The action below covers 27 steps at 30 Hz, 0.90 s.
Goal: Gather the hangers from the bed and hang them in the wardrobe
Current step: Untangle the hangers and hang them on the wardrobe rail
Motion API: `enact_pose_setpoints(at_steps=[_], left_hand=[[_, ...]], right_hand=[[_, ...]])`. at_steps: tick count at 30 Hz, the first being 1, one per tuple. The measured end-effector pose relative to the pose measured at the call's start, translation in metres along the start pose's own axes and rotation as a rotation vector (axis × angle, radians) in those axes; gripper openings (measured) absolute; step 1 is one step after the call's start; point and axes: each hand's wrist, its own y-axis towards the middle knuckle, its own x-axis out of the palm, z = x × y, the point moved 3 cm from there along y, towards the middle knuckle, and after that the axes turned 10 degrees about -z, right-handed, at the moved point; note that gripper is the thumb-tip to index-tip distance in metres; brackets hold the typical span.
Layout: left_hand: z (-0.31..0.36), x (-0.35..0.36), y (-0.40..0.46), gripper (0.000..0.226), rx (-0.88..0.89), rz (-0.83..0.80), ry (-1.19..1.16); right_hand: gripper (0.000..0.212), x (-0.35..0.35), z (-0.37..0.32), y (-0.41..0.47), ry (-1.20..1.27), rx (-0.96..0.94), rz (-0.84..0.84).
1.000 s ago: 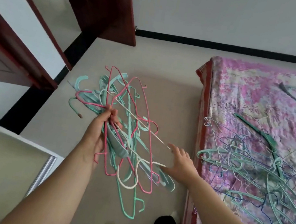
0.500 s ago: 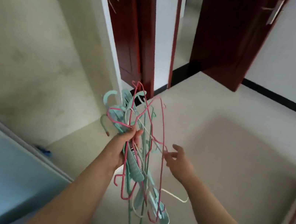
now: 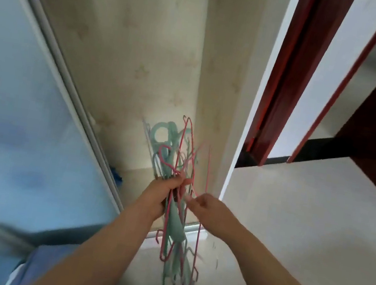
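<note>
Hangers bunched in our left hand, fist clenched round tangle; right hand pinches one wire beside it. We face wardrobe; nothing hung yet, we judge. Bed out of view.

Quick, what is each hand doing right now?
Left hand: grips the bundle of hangers around its middle.
Right hand: fingers curled at a pink wire of the bundle, seemingly pinching it; blur hides the contact.
</note>
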Motion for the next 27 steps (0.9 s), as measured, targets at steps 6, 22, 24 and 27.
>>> enact_pose_setpoints(at_steps=[6, 22, 24, 27], left_hand=[[0.027, -0.014, 0.041, 0.009, 0.14, 0.205, -0.214], [0.129, -0.05, 0.127, 0.025, 0.19, 0.119, -0.112], [0.147, -0.056, 0.134, 0.018, 0.204, 0.093, -0.089], [0.169, -0.06, 0.142, 0.009, 0.233, 0.056, -0.044]], right_hand=[[0.037, -0.002, -0.024, 0.063, 0.014, -0.137, -0.123], [0.012, -0.029, -0.094, 0.178, 0.19, -0.219, 0.142], [0.01, -0.032, -0.108, 0.185, 0.204, -0.211, 0.205], [0.013, -0.035, -0.117, 0.198, 0.222, -0.122, 0.288]])
